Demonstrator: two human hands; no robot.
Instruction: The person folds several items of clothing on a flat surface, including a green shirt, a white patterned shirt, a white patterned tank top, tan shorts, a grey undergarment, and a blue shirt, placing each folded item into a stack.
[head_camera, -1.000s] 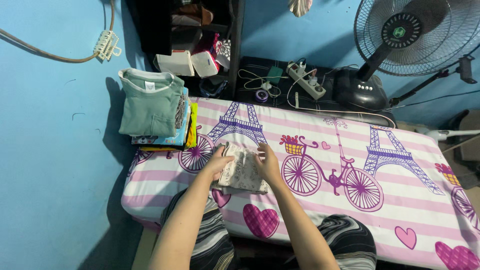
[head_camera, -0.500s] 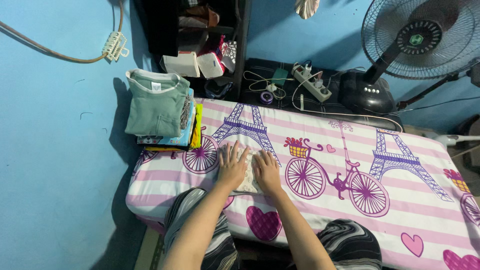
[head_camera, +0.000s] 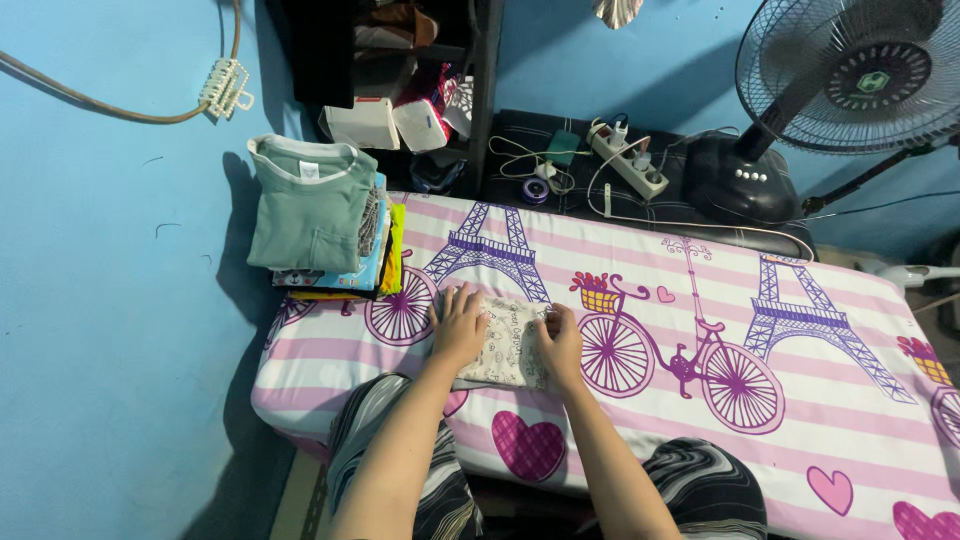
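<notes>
A small folded cream cloth with a grey print (head_camera: 510, 345) lies on the pink-and-white striped mattress (head_camera: 640, 400) in front of me. My left hand (head_camera: 457, 325) rests flat on its left edge, fingers spread. My right hand (head_camera: 560, 343) presses on its right edge. Neither hand grips the cloth. A stack of folded clothes (head_camera: 320, 225), with a green shirt on top, sits at the mattress's far left corner, beyond my left hand.
A blue wall runs along the left. Behind the mattress stand a dark shelf with white boxes (head_camera: 385, 120), a power strip with cables (head_camera: 628, 160) and a black standing fan (head_camera: 800, 110). My knees in patterned trousers (head_camera: 400, 470) meet the mattress's near edge.
My hands, side by side on top of the cloth half a second ago, have slid apart to its left and right edges, uncovering its middle.
</notes>
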